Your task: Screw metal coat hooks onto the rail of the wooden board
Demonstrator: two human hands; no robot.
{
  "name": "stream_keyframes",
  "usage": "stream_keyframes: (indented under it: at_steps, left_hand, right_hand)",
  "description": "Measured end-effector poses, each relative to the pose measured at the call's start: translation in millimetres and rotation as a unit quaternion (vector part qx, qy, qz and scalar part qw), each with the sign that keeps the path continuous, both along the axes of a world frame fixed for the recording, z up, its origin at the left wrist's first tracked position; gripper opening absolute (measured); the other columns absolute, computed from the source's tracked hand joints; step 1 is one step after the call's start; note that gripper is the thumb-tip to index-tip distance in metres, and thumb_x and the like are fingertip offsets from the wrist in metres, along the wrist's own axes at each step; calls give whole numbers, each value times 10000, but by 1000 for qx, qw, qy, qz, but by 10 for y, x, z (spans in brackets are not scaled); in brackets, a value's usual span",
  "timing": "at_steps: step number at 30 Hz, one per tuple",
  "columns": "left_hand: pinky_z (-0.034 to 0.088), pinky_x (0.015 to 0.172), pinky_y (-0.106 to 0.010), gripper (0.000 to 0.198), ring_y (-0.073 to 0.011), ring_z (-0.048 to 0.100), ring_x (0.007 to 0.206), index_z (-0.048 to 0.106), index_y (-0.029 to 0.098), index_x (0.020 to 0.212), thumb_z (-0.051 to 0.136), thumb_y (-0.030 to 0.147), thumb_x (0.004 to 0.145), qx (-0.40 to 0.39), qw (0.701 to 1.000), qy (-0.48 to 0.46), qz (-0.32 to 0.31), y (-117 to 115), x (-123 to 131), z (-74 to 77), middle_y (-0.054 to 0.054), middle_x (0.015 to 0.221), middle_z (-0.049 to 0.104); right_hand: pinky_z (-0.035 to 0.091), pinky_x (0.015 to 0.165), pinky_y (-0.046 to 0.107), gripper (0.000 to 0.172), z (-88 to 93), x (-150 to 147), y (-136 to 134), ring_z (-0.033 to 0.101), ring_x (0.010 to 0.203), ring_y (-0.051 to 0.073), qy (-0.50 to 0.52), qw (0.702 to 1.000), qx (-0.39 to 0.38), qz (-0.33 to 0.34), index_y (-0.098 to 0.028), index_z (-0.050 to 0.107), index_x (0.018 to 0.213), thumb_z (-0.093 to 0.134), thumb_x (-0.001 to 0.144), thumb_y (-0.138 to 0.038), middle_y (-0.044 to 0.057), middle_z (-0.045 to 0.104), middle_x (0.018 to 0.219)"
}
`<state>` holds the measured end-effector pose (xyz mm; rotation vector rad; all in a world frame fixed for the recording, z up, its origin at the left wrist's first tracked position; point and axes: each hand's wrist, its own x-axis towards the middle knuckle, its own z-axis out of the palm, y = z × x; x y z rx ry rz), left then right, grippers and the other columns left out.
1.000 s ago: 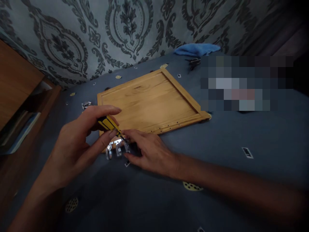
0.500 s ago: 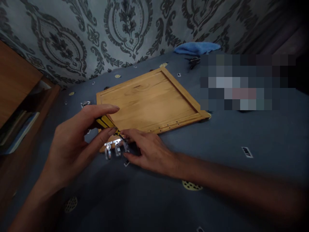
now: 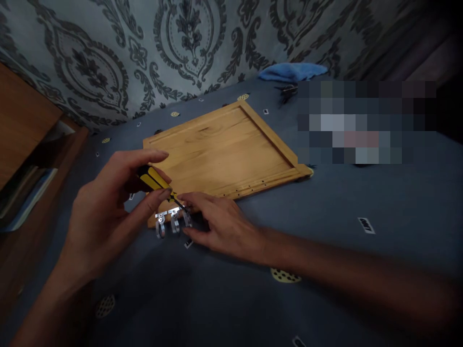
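Left hand (image 3: 103, 212): grip is closed on screwdriver (image 3: 154, 178), tip by 3 metal hooks (image 3: 175, 215) at panel (image 3: 224, 149) edge. Right hand (image 3: 227, 224) is beside them, grip unclear.

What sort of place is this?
Likely a home, perhaps a bedroom: printed sheet-like cloth, ornately patterned backdrop, and wooden cabinet holding what look like books.

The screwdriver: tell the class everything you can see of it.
The screwdriver has a yellow-and-black handle, apparently plastic, and a thin dark shaft. Held by the left hand, it slants down rightward toward the rightmost visible metal fitting at the wooden panel. The right hand is close by; what the tip touches is unclear.
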<state>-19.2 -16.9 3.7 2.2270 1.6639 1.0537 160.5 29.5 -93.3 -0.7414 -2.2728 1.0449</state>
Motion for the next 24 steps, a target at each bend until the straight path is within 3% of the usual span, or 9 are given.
stream_keyframes:
  at_steps: [11, 18, 24]
  left_hand:
    - [584, 690, -222, 333, -136, 683, 844, 678, 326, 1166, 724, 269, 841, 33, 999, 23, 29, -2, 30, 5, 22, 1067, 691]
    - [613, 788, -246, 395, -168, 728, 926, 619, 315, 1252, 686, 228, 872, -31, 999, -10, -30, -22, -15, 38, 0, 1044, 714]
    - [566, 755, -201, 354, -129, 688, 899, 667, 270, 1198, 723, 237, 850, 14, 1000, 2, 0, -19, 34, 8, 8, 1024, 686]
  right_hand:
    - [517, 856, 377, 530, 17, 0, 8, 672, 1055, 269, -5, 1000, 3, -1, -168, 548, 1335, 713, 837, -244, 103, 700, 1210]
    - [502, 837, 349, 496, 18, 2, 13, 675, 1023, 250, -4, 1000, 6, 1, -178, 554, 1315, 706, 848, -244, 88, 701, 1213]
    - [502, 872, 365, 531, -23, 0, 8, 663, 1093, 275, 4, 1000, 20, 0, -153, 541, 1337, 720, 849, -259, 108, 689, 1246]
